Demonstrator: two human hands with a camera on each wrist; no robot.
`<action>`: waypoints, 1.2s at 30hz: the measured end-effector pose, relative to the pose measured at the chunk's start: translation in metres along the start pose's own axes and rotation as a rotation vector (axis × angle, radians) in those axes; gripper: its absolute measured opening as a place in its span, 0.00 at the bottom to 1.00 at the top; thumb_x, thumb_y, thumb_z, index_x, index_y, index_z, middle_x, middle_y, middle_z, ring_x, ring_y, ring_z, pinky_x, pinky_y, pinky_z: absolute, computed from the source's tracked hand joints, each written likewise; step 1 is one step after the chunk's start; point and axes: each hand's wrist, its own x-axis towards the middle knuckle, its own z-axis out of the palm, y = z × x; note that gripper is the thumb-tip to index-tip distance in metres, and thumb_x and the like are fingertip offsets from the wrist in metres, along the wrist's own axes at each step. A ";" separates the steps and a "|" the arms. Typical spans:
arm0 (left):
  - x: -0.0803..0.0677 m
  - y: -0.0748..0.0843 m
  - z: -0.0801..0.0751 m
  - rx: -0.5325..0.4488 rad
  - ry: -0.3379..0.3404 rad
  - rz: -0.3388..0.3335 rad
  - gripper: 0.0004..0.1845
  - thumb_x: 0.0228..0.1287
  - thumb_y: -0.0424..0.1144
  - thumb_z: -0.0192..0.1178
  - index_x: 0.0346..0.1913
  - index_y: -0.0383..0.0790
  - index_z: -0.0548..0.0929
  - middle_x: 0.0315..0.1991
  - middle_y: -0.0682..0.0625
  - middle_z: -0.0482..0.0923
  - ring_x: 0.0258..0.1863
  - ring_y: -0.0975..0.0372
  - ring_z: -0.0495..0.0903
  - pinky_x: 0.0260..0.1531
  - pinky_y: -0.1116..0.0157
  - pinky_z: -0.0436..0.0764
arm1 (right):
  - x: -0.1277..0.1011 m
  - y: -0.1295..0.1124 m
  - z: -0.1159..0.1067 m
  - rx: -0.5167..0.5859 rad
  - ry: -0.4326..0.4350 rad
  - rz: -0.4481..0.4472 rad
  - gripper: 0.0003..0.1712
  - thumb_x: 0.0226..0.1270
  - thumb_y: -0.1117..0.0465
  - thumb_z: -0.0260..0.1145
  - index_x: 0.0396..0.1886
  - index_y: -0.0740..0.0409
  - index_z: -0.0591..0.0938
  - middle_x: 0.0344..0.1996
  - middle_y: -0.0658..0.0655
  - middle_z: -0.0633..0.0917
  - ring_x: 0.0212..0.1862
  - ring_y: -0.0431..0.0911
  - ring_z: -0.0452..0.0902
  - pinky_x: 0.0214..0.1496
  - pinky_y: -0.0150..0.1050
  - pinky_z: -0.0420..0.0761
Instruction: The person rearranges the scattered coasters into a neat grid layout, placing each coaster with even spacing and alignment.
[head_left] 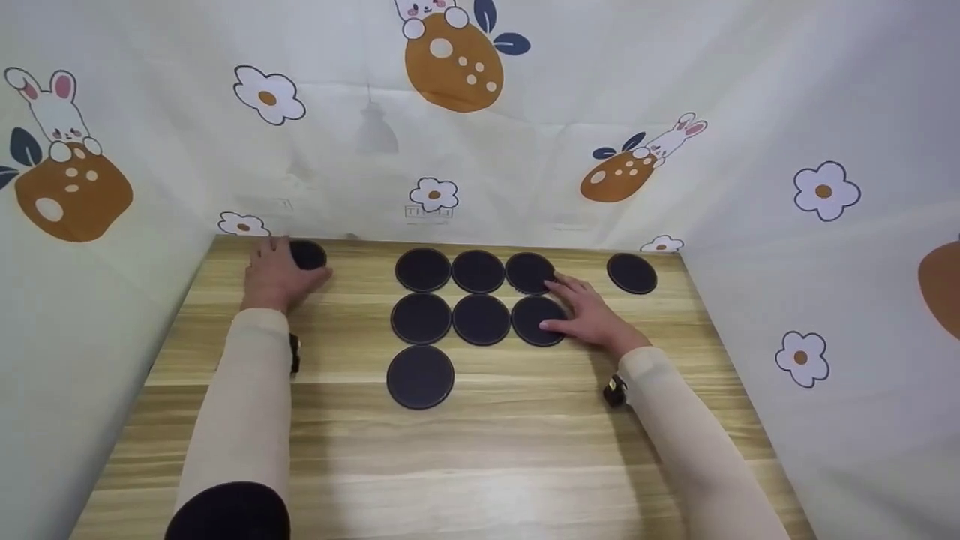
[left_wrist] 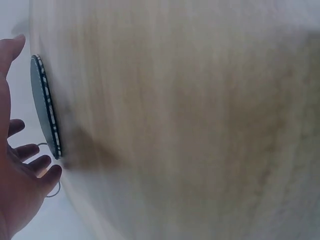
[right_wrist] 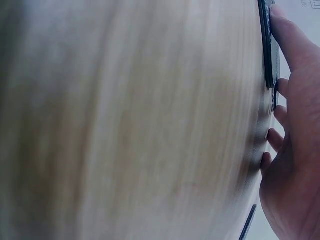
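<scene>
Several round black coasters with stitched rims lie on the wooden table. At the far left, my left hand (head_left: 276,277) spreads its fingers around a lone coaster (head_left: 308,255). In the left wrist view the thumb stands apart from that coaster's rim; whether the other fingers touch it I cannot tell. My right hand (head_left: 591,313) reaches in from the right of the coaster group. Its thumb rests on the middle row's right coaster (head_left: 531,322), and its fingertips reach the edge of the back row's right coaster (head_left: 529,271).
A front coaster (head_left: 420,376) extends the group's left column. Another lone coaster (head_left: 631,274) lies at the back right. Patterned cloth (head_left: 330,172) encloses the wooden table (head_left: 495,457) at the back and both sides.
</scene>
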 end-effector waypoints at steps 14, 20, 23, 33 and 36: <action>-0.005 -0.012 0.006 -0.041 -0.003 -0.007 0.62 0.70 0.63 0.68 0.83 0.16 0.52 0.81 0.18 0.52 0.81 0.28 0.54 0.78 0.34 0.63 | -0.002 0.000 -0.002 0.017 -0.014 0.015 0.54 0.68 0.37 0.80 0.87 0.51 0.69 0.89 0.60 0.59 0.86 0.67 0.51 0.84 0.69 0.55; -0.006 -0.013 0.006 -0.058 0.016 -0.022 0.59 0.70 0.61 0.70 0.82 0.17 0.58 0.80 0.19 0.55 0.80 0.28 0.57 0.78 0.33 0.63 | -0.003 0.001 -0.001 0.016 -0.006 0.008 0.54 0.68 0.38 0.80 0.87 0.52 0.70 0.88 0.61 0.60 0.86 0.68 0.52 0.84 0.69 0.56; -0.005 -0.013 0.006 -0.046 0.033 -0.023 0.56 0.68 0.61 0.71 0.80 0.17 0.63 0.78 0.19 0.59 0.78 0.29 0.61 0.77 0.33 0.65 | -0.002 0.001 0.000 0.011 -0.008 0.009 0.54 0.68 0.38 0.80 0.87 0.53 0.70 0.88 0.61 0.60 0.86 0.68 0.52 0.84 0.69 0.56; -0.010 -0.012 0.005 -0.039 0.053 -0.018 0.57 0.65 0.65 0.71 0.77 0.17 0.68 0.75 0.19 0.63 0.74 0.29 0.64 0.74 0.33 0.68 | 0.002 -0.001 -0.002 -0.004 -0.027 0.018 0.55 0.68 0.36 0.80 0.87 0.52 0.70 0.89 0.60 0.60 0.86 0.69 0.51 0.85 0.70 0.53; -0.011 -0.009 0.003 -0.035 0.054 -0.013 0.56 0.66 0.65 0.71 0.77 0.18 0.69 0.74 0.20 0.64 0.73 0.30 0.64 0.74 0.33 0.68 | 0.001 -0.001 -0.002 -0.004 -0.035 0.027 0.55 0.68 0.36 0.79 0.88 0.50 0.69 0.89 0.59 0.59 0.86 0.69 0.50 0.85 0.69 0.53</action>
